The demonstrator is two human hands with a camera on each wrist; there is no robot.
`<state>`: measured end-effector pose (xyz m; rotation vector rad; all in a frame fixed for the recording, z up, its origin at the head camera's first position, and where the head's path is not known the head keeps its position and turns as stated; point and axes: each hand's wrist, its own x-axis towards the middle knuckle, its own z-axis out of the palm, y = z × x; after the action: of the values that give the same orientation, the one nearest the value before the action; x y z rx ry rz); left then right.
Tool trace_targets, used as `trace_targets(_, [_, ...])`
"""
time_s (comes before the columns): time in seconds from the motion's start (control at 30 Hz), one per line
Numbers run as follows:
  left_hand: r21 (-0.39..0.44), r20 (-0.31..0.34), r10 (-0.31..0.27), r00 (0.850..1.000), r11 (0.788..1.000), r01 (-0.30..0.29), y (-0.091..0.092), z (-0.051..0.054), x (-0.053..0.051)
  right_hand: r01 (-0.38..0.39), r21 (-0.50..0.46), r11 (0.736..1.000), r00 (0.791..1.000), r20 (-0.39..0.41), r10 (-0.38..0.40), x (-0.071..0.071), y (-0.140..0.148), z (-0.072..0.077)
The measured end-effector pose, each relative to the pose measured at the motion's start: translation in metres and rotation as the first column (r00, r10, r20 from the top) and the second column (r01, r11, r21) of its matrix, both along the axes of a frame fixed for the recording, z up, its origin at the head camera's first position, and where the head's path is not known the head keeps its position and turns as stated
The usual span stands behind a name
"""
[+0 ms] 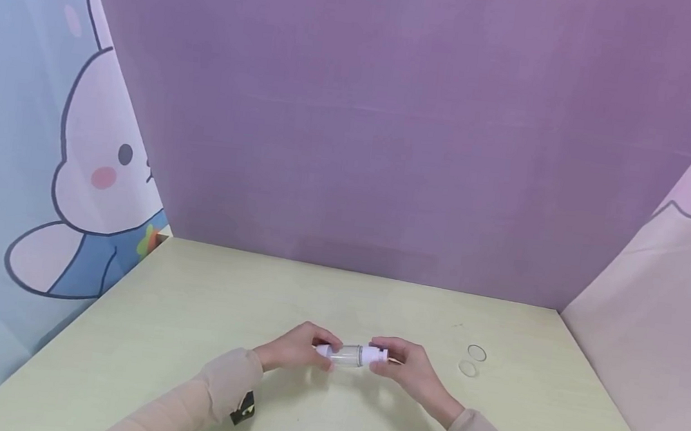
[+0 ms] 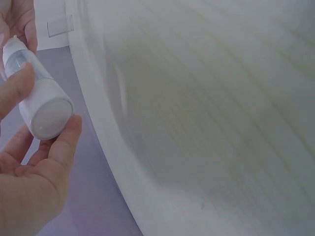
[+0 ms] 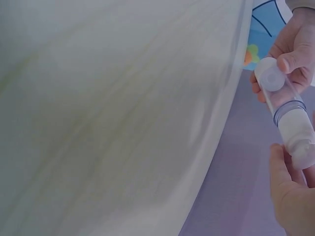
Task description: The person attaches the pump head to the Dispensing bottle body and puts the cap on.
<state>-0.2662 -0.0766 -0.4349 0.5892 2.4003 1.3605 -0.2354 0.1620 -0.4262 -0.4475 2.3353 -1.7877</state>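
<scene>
A small pump bottle [image 1: 346, 356] with a see-through body lies sideways between both hands, held just over the table. My left hand [image 1: 297, 347] grips its white base end, thumb on one side and fingers on the other; the round bottom of the bottle [image 2: 51, 118] faces the left wrist camera. At the other end, my right hand [image 1: 408, 371] holds the white pump head between thumb and fingers. The right wrist view shows a ringed collar [image 3: 289, 112] where the clear body meets the white top.
Right of the hands, a clear cylindrical cap [image 1: 472, 361] stands on the pale table [image 1: 251, 290], mostly visible by its two rims. A purple partition [image 1: 377, 142] rises at the table's far edge, with printed curtains [image 1: 108, 151] to the sides.
</scene>
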Motion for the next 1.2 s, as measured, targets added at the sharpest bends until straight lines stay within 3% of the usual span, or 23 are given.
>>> trace_targets(0.2, [-0.004,-0.007,0.002,1.000,1.000,-0.002,0.0016,0.0014,0.0016,-0.008,-0.024,1.000,1.000,0.012,0.008,0.0011,0.0005,0.0000])
trace_targets(1.2, [-0.025,-0.009,-0.003,1.000,1.000,0.003,0.0026,0.0004,0.0050,0.020,0.059,0.998,0.999,-0.026,-0.018,0.0044,0.0023,0.0007])
